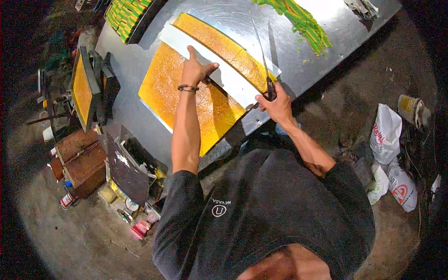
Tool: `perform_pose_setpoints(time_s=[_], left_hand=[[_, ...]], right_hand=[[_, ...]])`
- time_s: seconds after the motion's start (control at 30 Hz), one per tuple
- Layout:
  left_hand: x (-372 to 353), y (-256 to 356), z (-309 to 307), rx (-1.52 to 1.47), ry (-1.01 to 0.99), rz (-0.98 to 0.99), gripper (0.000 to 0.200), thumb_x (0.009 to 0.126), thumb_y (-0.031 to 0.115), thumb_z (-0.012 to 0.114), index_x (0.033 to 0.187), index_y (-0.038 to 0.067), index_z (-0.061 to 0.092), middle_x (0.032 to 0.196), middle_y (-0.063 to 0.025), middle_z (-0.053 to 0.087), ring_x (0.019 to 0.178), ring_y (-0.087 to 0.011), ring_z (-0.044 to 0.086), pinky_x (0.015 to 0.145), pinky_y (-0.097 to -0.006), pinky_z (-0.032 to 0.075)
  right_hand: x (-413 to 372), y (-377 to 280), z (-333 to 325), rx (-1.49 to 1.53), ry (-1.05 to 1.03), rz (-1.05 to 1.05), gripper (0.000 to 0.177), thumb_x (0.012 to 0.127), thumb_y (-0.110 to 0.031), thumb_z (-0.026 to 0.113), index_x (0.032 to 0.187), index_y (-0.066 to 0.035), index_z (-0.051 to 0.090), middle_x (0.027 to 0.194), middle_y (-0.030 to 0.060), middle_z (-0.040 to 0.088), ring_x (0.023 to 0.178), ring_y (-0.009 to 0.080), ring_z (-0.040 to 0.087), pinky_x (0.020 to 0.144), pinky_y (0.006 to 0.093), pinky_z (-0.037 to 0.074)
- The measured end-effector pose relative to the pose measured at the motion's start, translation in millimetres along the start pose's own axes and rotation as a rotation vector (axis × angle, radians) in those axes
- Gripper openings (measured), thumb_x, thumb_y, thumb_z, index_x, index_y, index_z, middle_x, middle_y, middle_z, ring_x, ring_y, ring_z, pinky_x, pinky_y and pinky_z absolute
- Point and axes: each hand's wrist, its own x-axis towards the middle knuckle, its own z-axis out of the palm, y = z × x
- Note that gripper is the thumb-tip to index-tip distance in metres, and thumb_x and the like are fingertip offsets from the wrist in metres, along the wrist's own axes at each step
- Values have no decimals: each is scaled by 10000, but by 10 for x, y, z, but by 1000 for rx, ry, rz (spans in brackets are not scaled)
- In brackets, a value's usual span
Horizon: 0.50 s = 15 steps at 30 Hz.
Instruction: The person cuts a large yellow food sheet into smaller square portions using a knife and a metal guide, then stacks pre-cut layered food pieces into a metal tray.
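Note:
A yellow-orange sheet with a browned, pitted top (163,74), like cake, lies on the metal table. Across it runs a long white strip (233,86), straight like a ruler. My left hand (195,71) presses on this strip with index finger and thumb spread apart. Beyond the strip lies a narrower band of the same cake (210,39), with a cut line across it. In my right hand (278,103) is a knife (270,86), held by its black handle at the strip's right end. Its long thin blade points away from me, over the band's right end.
Green and yellow strips (298,21) lie at the table's far side. A dark tray (128,18) of similar pieces stands at the far left. Left of the table is a framed tray (84,91) with a yellow surface. Plastic bags (386,133) rest on the floor at right.

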Motion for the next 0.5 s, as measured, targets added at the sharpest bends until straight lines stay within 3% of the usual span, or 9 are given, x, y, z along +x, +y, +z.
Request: perform_pose_setpoints(time_s=[0.13, 0.23, 0.33, 0.5], left_hand=[[-8, 56, -37, 109, 4, -37, 1232, 649, 333, 881, 1464, -89, 59, 1062, -369, 589, 934, -383, 656, 756, -393, 554], [36, -41, -3, 47, -24, -79, 1295, 604, 459, 873, 1466, -93, 79, 1036, -357, 617, 937, -389, 663, 797, -392, 547], [25, 51, -23, 142, -44, -125, 1263, 630, 356, 889, 1473, -64, 48, 1154, -423, 512, 1018, -439, 610, 860, -412, 518], [-16, 123, -78, 35, -90, -157, 1267, 633, 353, 887, 1479, -44, 32, 1139, -422, 518, 1020, -436, 613, 861, -418, 520]], right_hand=[[-63, -218, -20, 75, -27, 42, 339, 810, -141, 755, 1022, -6, 526, 764, 60, 648, 630, 127, 650, 528, 292, 561], [-44, -182, -14, 103, -2, 24, 322, 787, -139, 760, 996, -13, 550, 734, 73, 674, 587, 137, 655, 514, 304, 553], [-24, -177, -29, 77, -41, 34, 347, 810, -126, 751, 1041, 2, 525, 770, 66, 654, 628, 136, 655, 522, 298, 560], [12, -86, -32, 94, -51, 0, 332, 805, -130, 753, 1035, -7, 548, 752, 54, 631, 566, 115, 614, 477, 283, 525]])
